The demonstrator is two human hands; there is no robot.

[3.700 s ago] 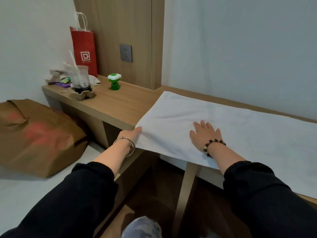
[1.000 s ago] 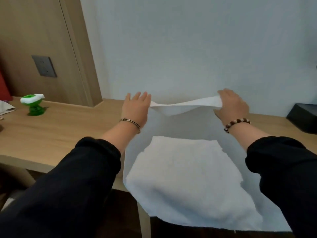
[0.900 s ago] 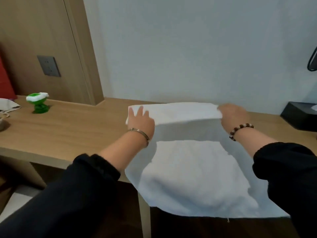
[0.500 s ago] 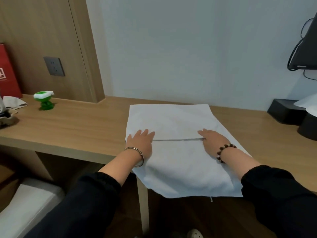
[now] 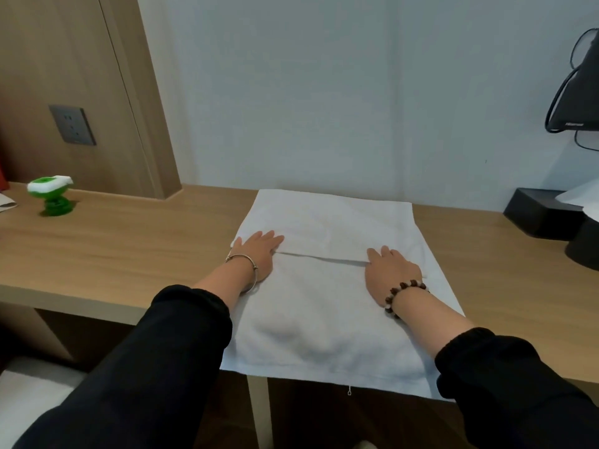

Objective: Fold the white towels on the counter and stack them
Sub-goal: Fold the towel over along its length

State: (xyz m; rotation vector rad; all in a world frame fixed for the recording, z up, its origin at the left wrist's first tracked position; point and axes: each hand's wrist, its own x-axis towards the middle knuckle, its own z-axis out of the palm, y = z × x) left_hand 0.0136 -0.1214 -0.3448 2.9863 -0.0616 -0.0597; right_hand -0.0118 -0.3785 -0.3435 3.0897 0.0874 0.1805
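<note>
A white towel (image 5: pixel 327 319) lies on the wooden counter (image 5: pixel 113 251), its far part folded toward me so a folded edge runs across the middle. Its near edge hangs over the counter's front. My left hand (image 5: pixel 259 254) lies flat on the towel at the left end of that edge, fingers straight. My right hand (image 5: pixel 390 270) presses flat at the right end, fingers pointing left along the edge. Both wrists wear bracelets.
A green and white toy (image 5: pixel 52 196) stands on the counter at the left, below a wall socket (image 5: pixel 73 124). Black boxes (image 5: pixel 541 215) with white paper sit at the right, under a black screen (image 5: pixel 580 92) with cables. A white wall runs behind.
Both hands brought the towel's far edge down toward me and laid it on the towel. They now press flat on the fold, barely moved in the last half second.
</note>
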